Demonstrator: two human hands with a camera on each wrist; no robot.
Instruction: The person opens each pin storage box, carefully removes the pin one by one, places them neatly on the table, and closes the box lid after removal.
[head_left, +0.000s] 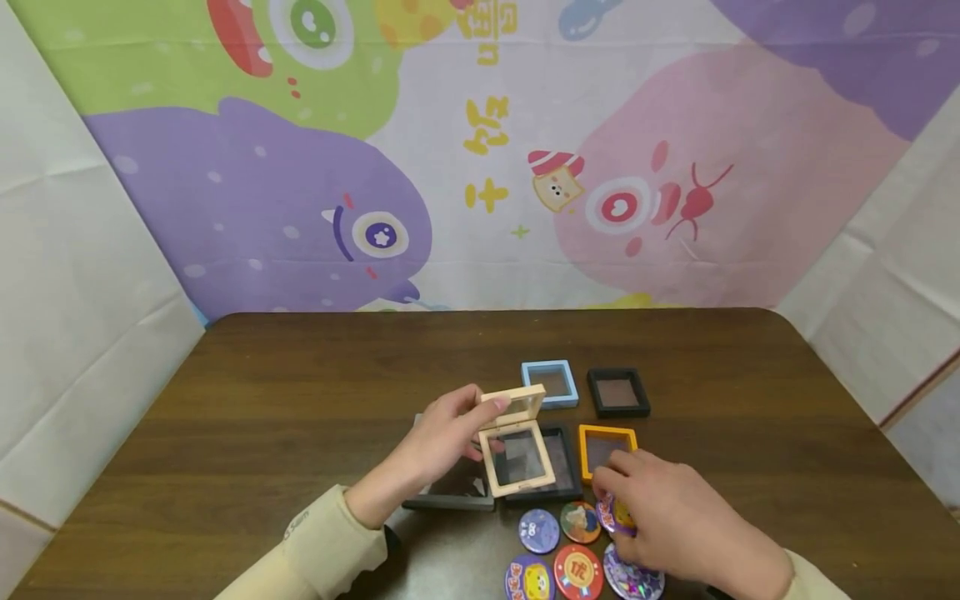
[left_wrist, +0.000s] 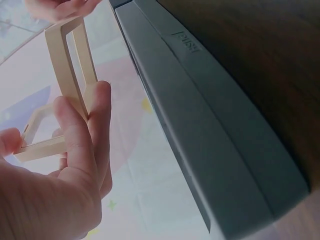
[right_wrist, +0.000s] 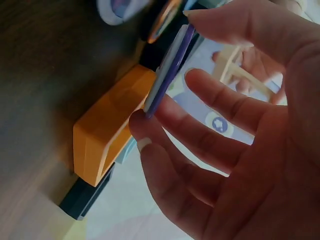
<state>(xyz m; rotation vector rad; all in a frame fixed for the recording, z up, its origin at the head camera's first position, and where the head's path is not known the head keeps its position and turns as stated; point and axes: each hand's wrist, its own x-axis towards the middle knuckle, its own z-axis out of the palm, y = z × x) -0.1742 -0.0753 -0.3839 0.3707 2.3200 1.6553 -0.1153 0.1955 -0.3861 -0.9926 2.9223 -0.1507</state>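
Note:
My left hand (head_left: pixel 442 442) grips a cream hinged display frame (head_left: pixel 522 487) near its hinge. The frame's two halves stand swung apart, its clear film showing. In the left wrist view the fingers lie along the frame (left_wrist: pixel 62 60). My right hand (head_left: pixel 675 508) pinches a round purple pin badge (head_left: pixel 621 512) by its edge, thumb on one side and fingertips on the other; it shows edge-on in the right wrist view. Close below that hand lie a purple glittery badge (head_left: pixel 633 577), a red badge (head_left: pixel 578 572), a green-brown badge (head_left: pixel 581 521) and a blue-purple badge (head_left: pixel 538 531).
An orange frame (head_left: pixel 609 429) lies just beyond my right hand. Farther back are a light blue frame (head_left: pixel 528 387) and a small black frame (head_left: pixel 622 412). A larger black frame (head_left: pixel 573 467) and a grey case (head_left: pixel 450 502) lie under the cream one. A printed cloth (head_left: pixel 480 275) hangs behind the table (head_left: pixel 300 367).

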